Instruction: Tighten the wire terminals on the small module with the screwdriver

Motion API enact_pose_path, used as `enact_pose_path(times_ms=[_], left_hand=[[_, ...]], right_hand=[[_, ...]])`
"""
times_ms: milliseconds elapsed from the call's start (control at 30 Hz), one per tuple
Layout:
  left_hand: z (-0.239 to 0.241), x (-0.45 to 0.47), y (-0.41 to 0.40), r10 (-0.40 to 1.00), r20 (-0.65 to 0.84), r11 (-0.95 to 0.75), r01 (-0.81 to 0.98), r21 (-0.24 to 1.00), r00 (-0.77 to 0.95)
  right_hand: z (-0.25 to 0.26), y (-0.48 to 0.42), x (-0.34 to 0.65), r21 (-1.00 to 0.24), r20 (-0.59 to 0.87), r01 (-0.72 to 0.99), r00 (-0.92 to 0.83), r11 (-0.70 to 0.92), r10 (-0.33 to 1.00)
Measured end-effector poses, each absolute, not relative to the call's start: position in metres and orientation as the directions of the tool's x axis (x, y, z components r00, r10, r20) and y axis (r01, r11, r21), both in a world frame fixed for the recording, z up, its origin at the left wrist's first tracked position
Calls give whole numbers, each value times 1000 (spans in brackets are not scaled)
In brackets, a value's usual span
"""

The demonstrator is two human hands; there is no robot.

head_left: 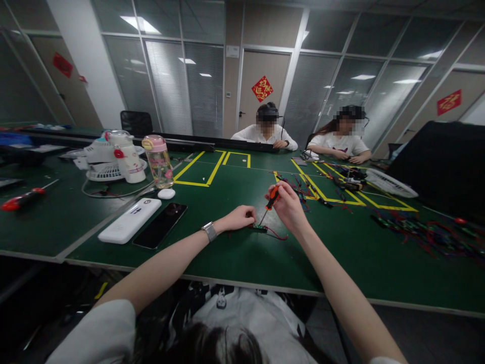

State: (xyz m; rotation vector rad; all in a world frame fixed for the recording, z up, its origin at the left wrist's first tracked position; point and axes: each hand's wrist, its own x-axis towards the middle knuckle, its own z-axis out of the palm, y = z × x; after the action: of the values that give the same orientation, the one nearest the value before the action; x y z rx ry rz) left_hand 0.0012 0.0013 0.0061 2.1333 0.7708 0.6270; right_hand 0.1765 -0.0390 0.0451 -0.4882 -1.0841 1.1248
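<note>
In the head view a small green circuit board with a red wire lies on the green table in front of me. My left hand is at the board's left end, fingers curled and closed on it; the fingertips are partly hidden. My right hand grips an orange and black screwdriver by its handle. The screwdriver is tilted, its shaft running down to the board, and its tip looks to be on or just above it.
Left of my hands lie a black phone, a white power bank, an earbud case, a pink-lidded bottle and a white fan. Tangled wires and boards spread at right. Two people sit across the table.
</note>
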Motion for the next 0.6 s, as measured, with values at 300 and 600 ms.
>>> enact_pose_path(times_ms=[300,600], left_hand=[[9,2,3,747,184,-441,269,856,639],[10,3,2,730,147,-405,249,880,667]], right_hand=[[47,-41,176,-803,449,-416,47,426,892],[48,-41,175,-801,442,-434,34,412,896]])
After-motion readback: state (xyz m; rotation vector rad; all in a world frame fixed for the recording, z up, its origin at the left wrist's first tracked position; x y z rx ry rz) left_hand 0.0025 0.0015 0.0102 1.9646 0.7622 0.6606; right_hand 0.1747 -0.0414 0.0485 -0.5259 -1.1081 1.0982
